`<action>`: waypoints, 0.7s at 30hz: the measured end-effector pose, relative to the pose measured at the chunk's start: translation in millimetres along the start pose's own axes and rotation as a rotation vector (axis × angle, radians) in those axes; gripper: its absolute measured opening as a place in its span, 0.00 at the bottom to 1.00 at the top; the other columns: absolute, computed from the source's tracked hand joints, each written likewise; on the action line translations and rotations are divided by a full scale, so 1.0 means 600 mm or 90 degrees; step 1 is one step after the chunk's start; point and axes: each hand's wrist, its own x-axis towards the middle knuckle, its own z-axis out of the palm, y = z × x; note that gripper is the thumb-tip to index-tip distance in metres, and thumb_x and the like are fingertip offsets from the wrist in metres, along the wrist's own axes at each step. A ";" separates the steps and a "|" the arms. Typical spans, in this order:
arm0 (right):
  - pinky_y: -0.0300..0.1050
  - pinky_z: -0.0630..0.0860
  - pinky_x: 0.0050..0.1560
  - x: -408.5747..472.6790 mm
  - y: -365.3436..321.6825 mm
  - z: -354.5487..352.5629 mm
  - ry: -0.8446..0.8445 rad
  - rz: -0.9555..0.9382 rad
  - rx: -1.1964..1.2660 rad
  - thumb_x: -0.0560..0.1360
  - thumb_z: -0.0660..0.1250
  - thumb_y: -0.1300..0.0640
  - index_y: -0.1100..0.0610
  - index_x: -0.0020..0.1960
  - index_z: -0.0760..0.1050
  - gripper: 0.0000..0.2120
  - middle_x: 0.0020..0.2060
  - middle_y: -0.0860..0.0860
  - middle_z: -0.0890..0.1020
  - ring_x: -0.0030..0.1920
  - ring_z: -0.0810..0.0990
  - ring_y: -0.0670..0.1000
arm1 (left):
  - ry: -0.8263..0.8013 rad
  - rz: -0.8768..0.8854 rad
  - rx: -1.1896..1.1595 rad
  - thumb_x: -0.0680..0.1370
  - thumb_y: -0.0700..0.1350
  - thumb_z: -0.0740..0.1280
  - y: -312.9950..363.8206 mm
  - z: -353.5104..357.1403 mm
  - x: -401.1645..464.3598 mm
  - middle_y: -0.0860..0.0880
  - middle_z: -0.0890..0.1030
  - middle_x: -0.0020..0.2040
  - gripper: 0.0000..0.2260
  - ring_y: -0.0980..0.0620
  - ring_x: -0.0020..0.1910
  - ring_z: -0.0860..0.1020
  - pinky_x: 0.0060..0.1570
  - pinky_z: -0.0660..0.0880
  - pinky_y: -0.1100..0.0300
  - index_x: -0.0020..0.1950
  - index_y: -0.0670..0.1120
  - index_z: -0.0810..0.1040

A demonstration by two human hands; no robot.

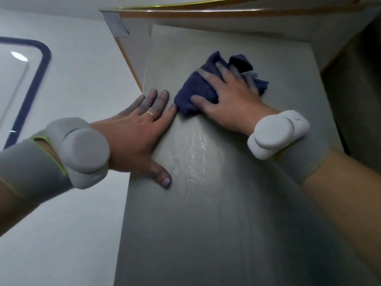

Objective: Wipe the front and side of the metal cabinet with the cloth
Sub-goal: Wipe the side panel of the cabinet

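A grey metal cabinet (216, 213) fills the middle of the head view, its flat panel streaked with wet foam just below my hands. A crumpled dark blue cloth (198, 87) lies pressed against the upper part of the panel. My right hand (231, 100) is spread over the cloth and grips it against the metal. My left hand (140, 129) rests flat and open on the panel's left edge, its fingertips just touching the cloth's lower left corner. Both wrists wear grey bands with rounded pods.
A white wall (72, 79) runs along the left, with a dark blue rounded frame (39, 65) on it. Grey tape (117, 23) and a brown strip (129, 62) mark the cabinet's upper left corner. A dark gap (358, 100) lies to the right.
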 end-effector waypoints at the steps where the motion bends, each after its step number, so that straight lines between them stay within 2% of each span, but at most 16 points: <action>1: 0.56 0.39 0.74 -0.009 0.019 -0.005 -0.004 0.002 0.002 0.75 0.52 0.33 0.39 0.75 0.49 0.31 0.78 0.48 0.48 0.77 0.44 0.53 | 0.000 0.002 0.007 0.52 0.82 0.51 0.006 0.004 -0.003 0.43 0.28 0.74 0.63 0.46 0.72 0.27 0.69 0.30 0.55 0.72 0.49 0.25; 3: 0.55 0.40 0.74 -0.031 0.066 -0.015 -0.007 0.027 0.002 0.76 0.53 0.34 0.39 0.75 0.50 0.30 0.78 0.49 0.49 0.77 0.45 0.53 | 0.002 0.005 0.019 0.53 0.83 0.50 0.017 0.010 -0.008 0.44 0.27 0.74 0.62 0.45 0.72 0.26 0.71 0.31 0.53 0.72 0.49 0.25; 7: 0.57 0.44 0.75 -0.085 0.152 -0.036 -0.021 0.132 0.026 0.75 0.55 0.33 0.40 0.75 0.52 0.32 0.78 0.51 0.50 0.77 0.47 0.54 | 0.011 0.024 0.019 0.53 0.82 0.51 0.020 0.018 -0.020 0.46 0.26 0.74 0.63 0.47 0.71 0.26 0.69 0.29 0.56 0.72 0.48 0.25; 9: 0.59 0.45 0.74 -0.093 0.160 -0.038 -0.025 0.154 0.030 0.73 0.54 0.32 0.40 0.75 0.51 0.33 0.78 0.51 0.49 0.77 0.46 0.54 | 0.023 0.028 0.002 0.53 0.83 0.52 0.018 0.023 -0.026 0.47 0.26 0.73 0.63 0.48 0.72 0.26 0.69 0.30 0.57 0.72 0.49 0.26; 12: 0.61 0.41 0.74 -0.082 0.137 -0.034 -0.028 0.168 0.037 0.77 0.56 0.36 0.41 0.75 0.51 0.30 0.78 0.50 0.48 0.77 0.44 0.55 | 0.036 0.021 -0.037 0.51 0.83 0.52 0.018 0.027 -0.025 0.50 0.25 0.71 0.66 0.50 0.72 0.27 0.69 0.29 0.58 0.73 0.48 0.26; 15: 0.61 0.41 0.73 -0.068 0.086 -0.027 -0.022 0.130 0.041 0.75 0.59 0.37 0.42 0.75 0.54 0.31 0.78 0.49 0.49 0.77 0.44 0.55 | 0.047 0.003 -0.058 0.50 0.83 0.54 0.020 0.032 -0.025 0.47 0.28 0.74 0.67 0.50 0.72 0.27 0.70 0.31 0.57 0.74 0.46 0.28; 17: 0.60 0.40 0.73 -0.064 0.036 -0.018 -0.042 0.063 0.046 0.73 0.61 0.36 0.40 0.74 0.55 0.33 0.78 0.48 0.50 0.77 0.45 0.53 | 0.044 -0.017 -0.070 0.50 0.81 0.56 0.023 0.032 -0.027 0.46 0.29 0.75 0.67 0.50 0.72 0.27 0.71 0.31 0.57 0.74 0.46 0.28; 21: 0.59 0.37 0.73 -0.077 -0.028 0.000 -0.060 -0.055 0.027 0.72 0.60 0.34 0.37 0.74 0.53 0.33 0.78 0.46 0.49 0.77 0.43 0.53 | 0.045 -0.026 -0.073 0.49 0.82 0.54 0.023 0.033 -0.031 0.46 0.29 0.75 0.68 0.51 0.72 0.27 0.70 0.31 0.58 0.74 0.46 0.29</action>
